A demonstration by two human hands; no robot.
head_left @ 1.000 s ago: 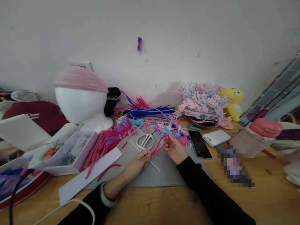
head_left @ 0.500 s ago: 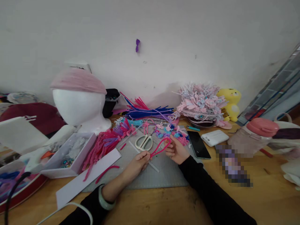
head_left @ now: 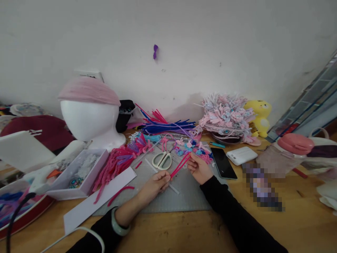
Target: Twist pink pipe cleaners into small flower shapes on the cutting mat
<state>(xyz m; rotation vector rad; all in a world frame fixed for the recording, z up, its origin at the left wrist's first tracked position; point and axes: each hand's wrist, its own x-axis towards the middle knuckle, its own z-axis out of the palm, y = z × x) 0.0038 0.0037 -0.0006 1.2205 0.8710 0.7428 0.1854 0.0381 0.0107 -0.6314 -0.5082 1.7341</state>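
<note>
A bent red-pink pipe cleaner (head_left: 179, 165) is stretched between both hands above the grey cutting mat (head_left: 184, 196). My left hand (head_left: 155, 184) pinches its lower end, fingers closed. My right hand (head_left: 199, 168) pinches the upper folded end, fingers closed. White-handled scissors (head_left: 162, 160) lie on the mat just behind the pipe cleaner. A thin white stick (head_left: 174, 188) lies on the mat under my left hand.
A white foam head with a pink cap (head_left: 91, 114) stands at back left, with an open white box (head_left: 79, 174) in front of it. Piles of pink, purple and blue pipe cleaners (head_left: 163, 123), a pink flower headpiece (head_left: 228, 117), a black phone (head_left: 223, 162) and a white power bank (head_left: 241, 155) surround the mat.
The loop of the pipe cleaner has been squeezed flat into two close strands. My right hand shifted slightly; my left hand stayed in place.
</note>
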